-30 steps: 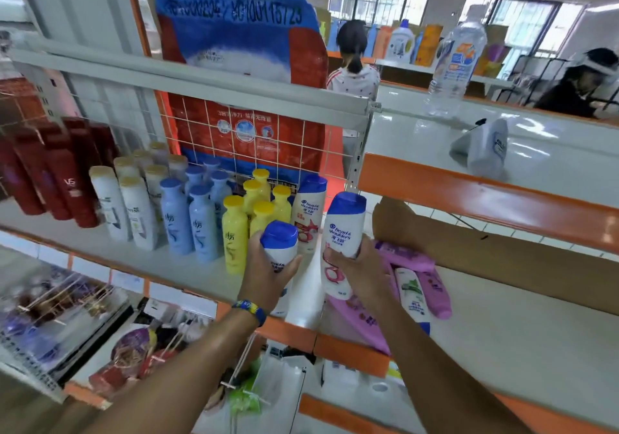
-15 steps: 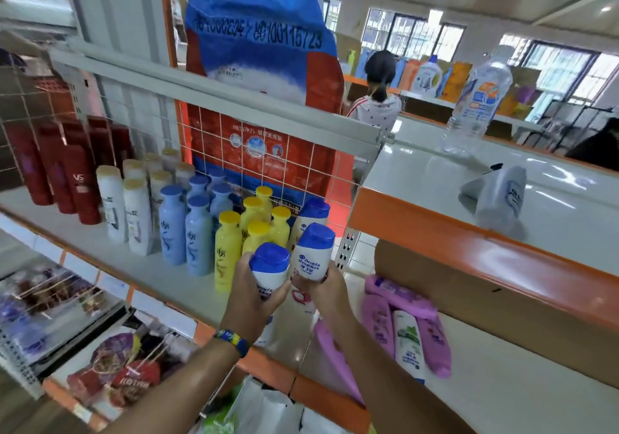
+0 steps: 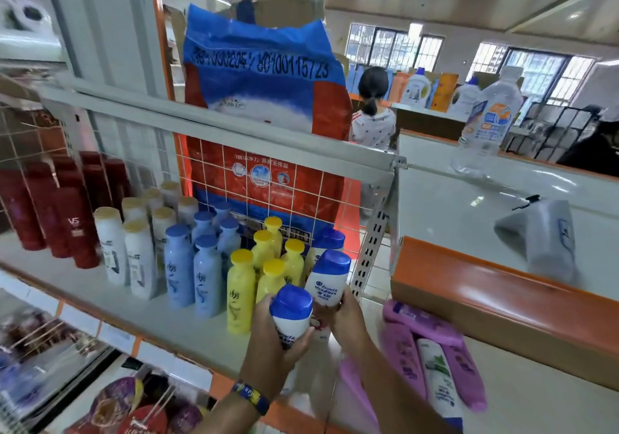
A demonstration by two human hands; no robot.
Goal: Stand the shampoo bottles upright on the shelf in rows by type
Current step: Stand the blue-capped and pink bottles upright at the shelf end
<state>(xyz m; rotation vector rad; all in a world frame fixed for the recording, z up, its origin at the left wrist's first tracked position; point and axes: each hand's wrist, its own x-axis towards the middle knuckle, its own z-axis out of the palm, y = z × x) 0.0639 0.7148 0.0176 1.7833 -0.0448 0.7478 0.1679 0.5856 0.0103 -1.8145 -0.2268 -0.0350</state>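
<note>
Holding two blue-capped white bottles, the person stood at the shelf (image 3: 187, 329). The left hand (image 3: 268, 340) gripped the near bottle (image 3: 291, 308), the right hand (image 3: 346, 318) the far bottle (image 3: 330, 281), both just right of the yellow bottles (image 3: 239, 294). It seemed to be the placing step; next they needed setting down upright in one row before the back bottle (image 3: 331, 239).
</note>
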